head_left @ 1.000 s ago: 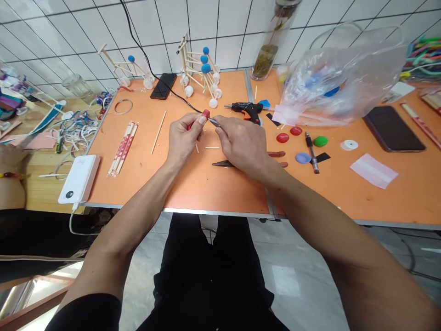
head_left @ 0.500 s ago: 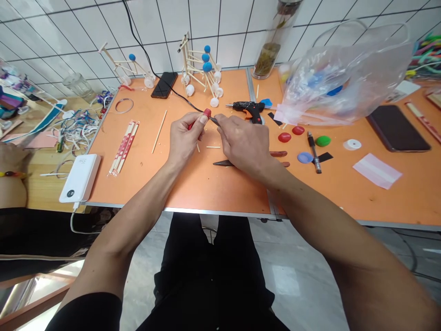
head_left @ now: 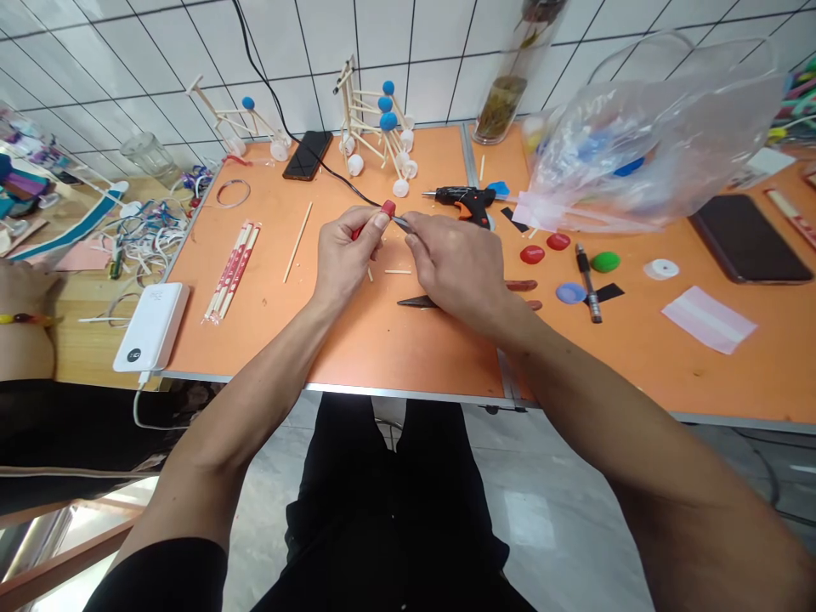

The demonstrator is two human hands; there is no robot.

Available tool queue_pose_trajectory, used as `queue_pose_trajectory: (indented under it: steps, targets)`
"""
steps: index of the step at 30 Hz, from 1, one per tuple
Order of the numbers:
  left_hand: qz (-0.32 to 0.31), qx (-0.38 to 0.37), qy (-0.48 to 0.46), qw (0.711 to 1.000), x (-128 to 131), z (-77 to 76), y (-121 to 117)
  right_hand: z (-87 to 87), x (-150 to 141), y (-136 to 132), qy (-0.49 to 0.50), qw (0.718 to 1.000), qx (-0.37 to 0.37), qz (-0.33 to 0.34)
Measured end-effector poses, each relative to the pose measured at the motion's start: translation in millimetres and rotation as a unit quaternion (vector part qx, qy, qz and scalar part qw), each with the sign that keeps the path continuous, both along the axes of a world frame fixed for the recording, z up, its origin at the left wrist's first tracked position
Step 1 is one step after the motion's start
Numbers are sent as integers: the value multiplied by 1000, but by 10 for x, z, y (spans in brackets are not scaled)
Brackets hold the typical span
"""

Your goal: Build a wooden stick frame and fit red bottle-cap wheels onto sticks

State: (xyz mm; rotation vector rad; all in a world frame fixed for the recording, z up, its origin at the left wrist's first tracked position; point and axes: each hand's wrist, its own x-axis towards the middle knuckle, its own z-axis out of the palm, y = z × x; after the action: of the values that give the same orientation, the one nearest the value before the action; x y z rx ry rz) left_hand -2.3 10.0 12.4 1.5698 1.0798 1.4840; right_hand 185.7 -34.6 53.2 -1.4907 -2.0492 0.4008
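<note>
My left hand (head_left: 348, 251) pinches a small red piece (head_left: 388, 207) with a rounded end between thumb and fingers. More red shows beside the knuckles. My right hand (head_left: 456, 259) is closed around a thin tool with a grey metal tip (head_left: 401, 223). That tip points left and meets or nearly meets the red piece; the rest is hidden in the fist. Beneath the right hand lie pliers (head_left: 417, 302) with a dark pointed nose and reddish-brown handles, partly covered. A short stick (head_left: 398, 272) rests on the orange table between the hands.
Behind the hands are a glue gun (head_left: 468, 200), a phone (head_left: 307, 155) and a stick model with blue balls (head_left: 388, 121). Wrapped chopsticks (head_left: 233, 270) and a white power bank (head_left: 151, 327) lie left. A plastic bag (head_left: 637, 161) stands right. Another person's arm (head_left: 25, 340) is at far left.
The view has shifted slightly, so the table things sit a little farther right. Both hands keep nearly the same pose, with the red piece and the tool tip still together.
</note>
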Motion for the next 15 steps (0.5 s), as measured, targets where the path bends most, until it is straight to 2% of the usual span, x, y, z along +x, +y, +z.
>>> queue_pose_trajectory:
  steps: [2, 3, 4, 6, 7, 9, 10, 11, 13, 15]
  targets:
    - [-5, -1, -4, 1000, 2, 1, -6, -7, -32, -39, -101, 994, 33, -29]
    - [-8, 0, -6, 1000, 5, 6, -10, -6, -31, -39, -103, 994, 32, -27]
    - [-10, 0, -8, 1000, 8, 14, -13, -2, -16, -24, -73, 997, 22, -13]
    - [-11, -3, -7, 1000, 16, 35, -21, 8, 43, 38, 57, 998, -24, 32]
    - [-11, -4, -6, 1000, 19, 45, -24, 12, 80, 75, 130, 988, -66, 57]
    - [-13, -3, -5, 1000, 21, 60, -27, 14, 143, 136, 246, 950, -165, 96]
    - [-14, -2, -4, 1000, 20, 61, -26, 11, 160, 150, 276, 936, -195, 104]
    - [-13, -1, -3, 1000, 17, 57, -24, 6, 164, 150, 279, 933, -200, 104]
    - [-11, 0, -2, 1000, 9, 36, -15, -8, 132, 111, 208, 966, -132, 79]
    - [-12, 3, -5, 1000, 1, 5, -2, -24, 70, 46, 66, 997, -24, 31]
